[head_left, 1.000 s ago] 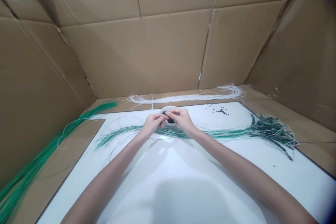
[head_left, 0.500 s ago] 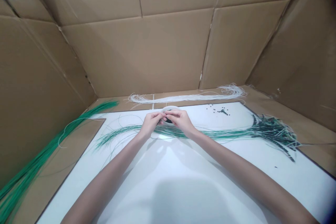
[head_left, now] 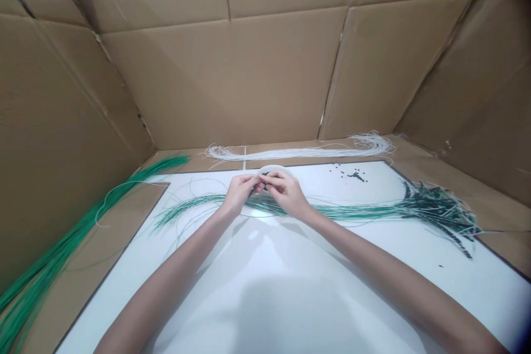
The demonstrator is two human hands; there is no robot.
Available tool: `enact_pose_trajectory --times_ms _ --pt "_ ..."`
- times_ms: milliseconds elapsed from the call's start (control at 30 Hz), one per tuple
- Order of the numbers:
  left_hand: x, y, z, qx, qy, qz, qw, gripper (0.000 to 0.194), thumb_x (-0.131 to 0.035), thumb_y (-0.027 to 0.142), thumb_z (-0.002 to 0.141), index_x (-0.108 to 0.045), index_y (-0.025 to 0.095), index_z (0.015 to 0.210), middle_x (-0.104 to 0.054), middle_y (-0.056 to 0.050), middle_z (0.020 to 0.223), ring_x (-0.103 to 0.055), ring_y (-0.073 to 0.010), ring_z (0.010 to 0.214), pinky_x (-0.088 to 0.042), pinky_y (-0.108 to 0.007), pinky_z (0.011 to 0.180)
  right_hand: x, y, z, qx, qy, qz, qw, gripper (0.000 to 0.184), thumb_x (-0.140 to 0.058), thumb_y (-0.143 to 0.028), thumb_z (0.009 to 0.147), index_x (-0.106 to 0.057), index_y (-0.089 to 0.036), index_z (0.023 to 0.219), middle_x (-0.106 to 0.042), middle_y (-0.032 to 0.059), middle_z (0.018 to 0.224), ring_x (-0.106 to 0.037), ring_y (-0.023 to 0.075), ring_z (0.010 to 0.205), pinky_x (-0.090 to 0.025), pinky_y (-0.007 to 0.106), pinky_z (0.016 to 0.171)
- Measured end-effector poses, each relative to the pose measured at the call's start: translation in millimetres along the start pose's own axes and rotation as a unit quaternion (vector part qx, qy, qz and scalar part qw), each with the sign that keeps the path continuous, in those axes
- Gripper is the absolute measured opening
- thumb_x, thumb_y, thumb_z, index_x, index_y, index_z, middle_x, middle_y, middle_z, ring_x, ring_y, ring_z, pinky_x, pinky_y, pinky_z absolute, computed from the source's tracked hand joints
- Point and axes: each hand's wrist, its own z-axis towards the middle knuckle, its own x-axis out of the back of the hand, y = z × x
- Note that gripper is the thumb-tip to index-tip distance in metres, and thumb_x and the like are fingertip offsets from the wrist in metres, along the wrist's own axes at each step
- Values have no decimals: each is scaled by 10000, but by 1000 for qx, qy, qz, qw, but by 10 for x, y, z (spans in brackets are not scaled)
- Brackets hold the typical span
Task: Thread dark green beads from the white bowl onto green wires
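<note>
Nearby, a white board [head_left: 265, 265] spreads beneath both forearms. Past its bare near part, a bundle of green strands [head_left: 357, 212] runs left to right under the wrists, its dark beaded ends [head_left: 442, 207] fanned out at right. The left hand [head_left: 241, 191] and right hand [head_left: 287, 193] meet, fingertips pinched narrow; what they grip is too small to tell. Right there sits a white bowl [head_left: 272, 167] containing dark beads [head_left: 266, 173]. Farther right lie loose beads [head_left: 357, 176]; beyond, white strands [head_left: 298, 153] stretch before a cardboard wall [head_left: 224, 77].
</note>
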Motion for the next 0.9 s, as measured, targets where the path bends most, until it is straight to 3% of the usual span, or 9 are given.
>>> enact_pose_trajectory --times_ms 100,200,267,400,533,633,800,900 --pt "9 40 -16 -39 -19 15 999 188 -597 290 659 -623 106 631 -566 -13 601 -477 -79 568 -357 -187 543 24 -13 -35 94 -19 -51 994 400 -400 -109 762 -575 -228 1101 -543 65 909 -492 120 673 -407 254 564" --pt "8 95 -35 -74 -43 41 995 221 -574 320 699 -635 108 710 -574 -19 639 -478 -83 581 -377 -192 564 96 -92 -10 107 -25 -40 993 376 -409 -128 776 -578 -240 1094 -546 61 915 -496 118 682 -407 248 559" --pt "-3 126 -54 -97 -50 67 992 254 -559 342 721 -642 108 776 -590 -30 685 -485 -87 587 -398 -202 585 155 -170 31 63 -19 -2 998 278 -457 -182 778 -641 -217 984 -559 54 851 -488 113 650 -387 237 527" --pt "-48 157 -133 -159 -40 139 977 305 -527 341 763 -602 145 984 -617 -39 766 -521 -106 636 -423 -211 611 222 -277 92 -106 17 140 984 199 -577 -321 723 -680 -158 670 -553 28 682 -414 76 509 -296 218 428" --pt "-90 150 -224 -222 0 215 951 315 -499 317 793 -537 187 1078 -623 -24 773 -520 -97 622 -412 -197 588 191 -287 89 -221 10 261 940 245 -663 -368 630 -669 -148 737 -510 -15 575 -281 29 394 -183 207 377" --pt "-98 132 -248 -253 18 237 938 311 -484 295 805 -496 190 1098 -628 -29 820 -521 -94 638 -416 -199 607 175 -332 79 -238 20 253 937 279 -677 -378 603 -673 -140 750 -515 -15 563 -279 25 389 -180 206 378" --pt "-94 123 -246 -294 44 261 918 306 -493 277 802 -453 194 1094 -631 -18 798 -539 -97 672 -415 -206 644 211 -469 70 -187 65 161 967 198 -683 -325 595 -696 -148 681 -578 18 636 -375 54 458 -271 219 428" --pt "-97 135 -251 -285 48 265 920 305 -497 287 802 -456 190 1088 -632 -11 777 -526 -91 634 -401 -197 609 223 -500 73 -177 80 142 971 159 -679 -302 598 -696 -153 652 -590 22 631 -418 73 494 -299 222 452"
